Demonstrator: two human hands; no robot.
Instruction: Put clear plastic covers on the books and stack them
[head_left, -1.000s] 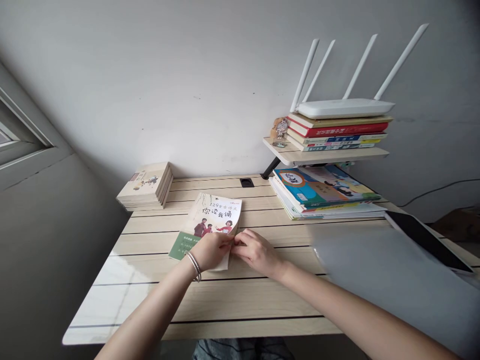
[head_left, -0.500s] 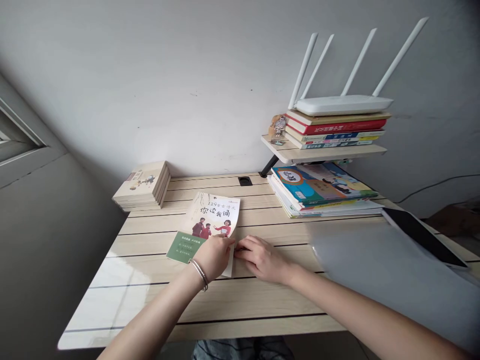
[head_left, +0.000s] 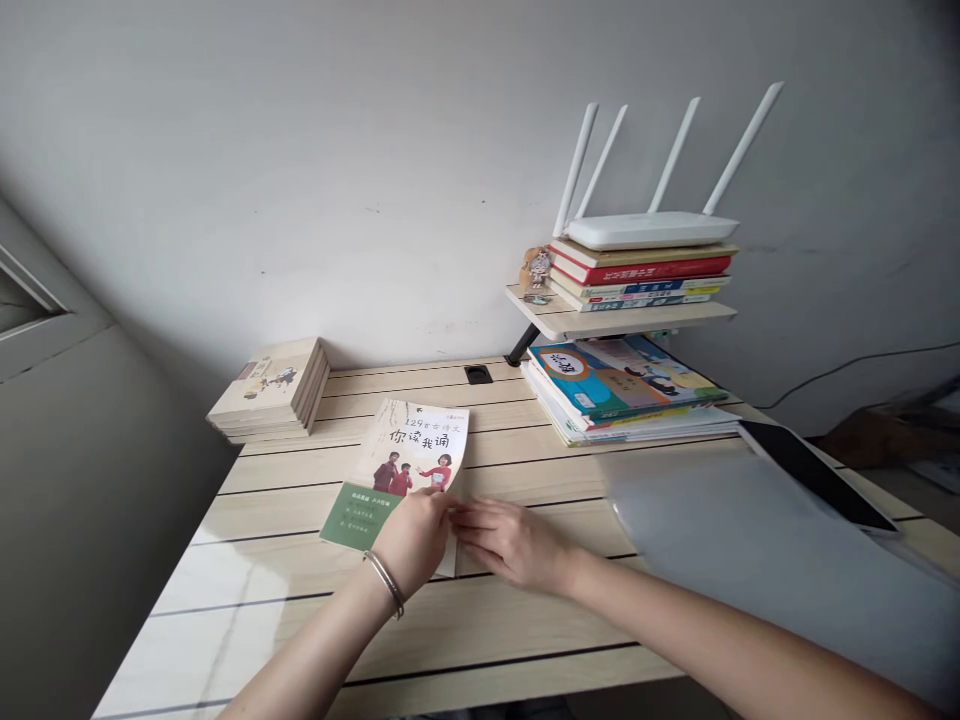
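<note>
A poetry booklet (head_left: pixel 397 455) with a white cover, printed figures and a green lower band lies on the table. Its right edge is slightly lifted. My left hand (head_left: pixel 416 540), with silver bangles at the wrist, is closed on the lower right of the cover, its fingertips partly hidden. My right hand (head_left: pixel 517 545) rests beside that edge with fingers stretched leftward, the tips meeting my left fingers at the booklet's side.
Thin books (head_left: pixel 266 388) are stacked at the back left. A raised shelf (head_left: pixel 637 322) bears books and a white router (head_left: pixel 652 230); more books (head_left: pixel 626 380) lie beneath it. A translucent sheet (head_left: pixel 720 540) and a dark tablet-like panel (head_left: pixel 817 475) occupy the right side.
The view has shifted, moving the scene a little left and down. My right fingers have come closer to my left hand at the booklet's edge.
</note>
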